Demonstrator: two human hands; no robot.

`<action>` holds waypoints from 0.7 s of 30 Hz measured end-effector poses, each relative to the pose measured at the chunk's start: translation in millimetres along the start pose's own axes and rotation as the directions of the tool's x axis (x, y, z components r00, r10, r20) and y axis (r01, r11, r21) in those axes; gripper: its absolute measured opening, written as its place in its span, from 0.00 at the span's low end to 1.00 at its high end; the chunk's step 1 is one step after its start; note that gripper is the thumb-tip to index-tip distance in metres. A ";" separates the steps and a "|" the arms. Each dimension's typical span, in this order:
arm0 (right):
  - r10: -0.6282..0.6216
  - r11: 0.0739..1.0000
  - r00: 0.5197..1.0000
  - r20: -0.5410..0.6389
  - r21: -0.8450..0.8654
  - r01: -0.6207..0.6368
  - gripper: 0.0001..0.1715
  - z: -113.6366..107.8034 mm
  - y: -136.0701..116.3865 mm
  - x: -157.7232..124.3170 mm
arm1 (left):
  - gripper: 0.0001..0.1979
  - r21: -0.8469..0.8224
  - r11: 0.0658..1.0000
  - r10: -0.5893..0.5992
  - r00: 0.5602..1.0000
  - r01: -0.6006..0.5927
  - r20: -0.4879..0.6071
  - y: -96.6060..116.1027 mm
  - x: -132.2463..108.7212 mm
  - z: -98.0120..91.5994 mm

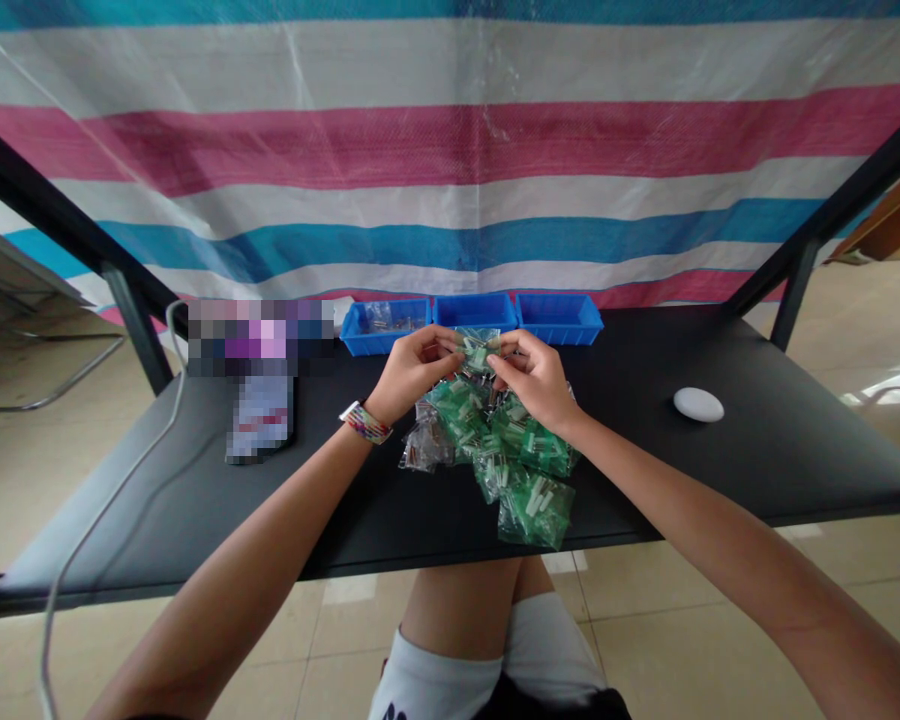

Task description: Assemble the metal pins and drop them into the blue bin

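Note:
Between my two hands a small green-tinted plastic bag [479, 350] with pale pieces inside is held up by its sides. My left hand [418, 370], with a patterned band at the wrist, pinches its left edge. Thumb and fingers of my right hand [529, 372] close on its right edge. Right below lies a heap of similar green plastic bags [536, 505], holding white and metal-looking small parts. At the heap's left side is a clear plastic bag [427, 440] with small brownish or metallic pieces.
Three blue bins stand along the back: the left bin [386, 340] holds clear bags, beside the middle bin [474, 308] and right bin [559, 328]. A white oval object [698, 404] lies right on the black table [645, 460]. A white cable [112, 490] crosses the left side, near blurred items.

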State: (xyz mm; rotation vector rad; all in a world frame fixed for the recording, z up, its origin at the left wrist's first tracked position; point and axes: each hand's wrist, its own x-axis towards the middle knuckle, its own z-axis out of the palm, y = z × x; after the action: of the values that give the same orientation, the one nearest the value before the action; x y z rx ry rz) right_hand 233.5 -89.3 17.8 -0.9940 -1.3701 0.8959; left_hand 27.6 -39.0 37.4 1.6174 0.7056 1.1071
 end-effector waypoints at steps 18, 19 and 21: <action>-0.239 0.943 0.863 -0.446 -0.317 0.097 0.25 -84.6 18.3 51.7 | 0.08 0.064 0.997 -0.052 0.999 0.053 -0.006 0.2 0.1 -5.2; -0.206 0.943 0.875 -0.438 -0.329 0.058 0.25 -88.0 19.7 52.6 | 0.08 0.060 0.997 -0.051 0.999 0.051 -0.005 0.5 0.1 -5.2; -0.159 0.925 0.892 -0.424 -0.379 -0.015 0.22 -92.6 21.3 53.2 | 0.08 0.051 0.997 -0.051 0.999 0.051 -0.008 0.5 0.3 -5.5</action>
State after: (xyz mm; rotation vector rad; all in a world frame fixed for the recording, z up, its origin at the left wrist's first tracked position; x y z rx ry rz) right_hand 328.3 -35.9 20.6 -1.3348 -1.1841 0.3099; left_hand 22.7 -36.6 38.4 1.6308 0.7813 1.0660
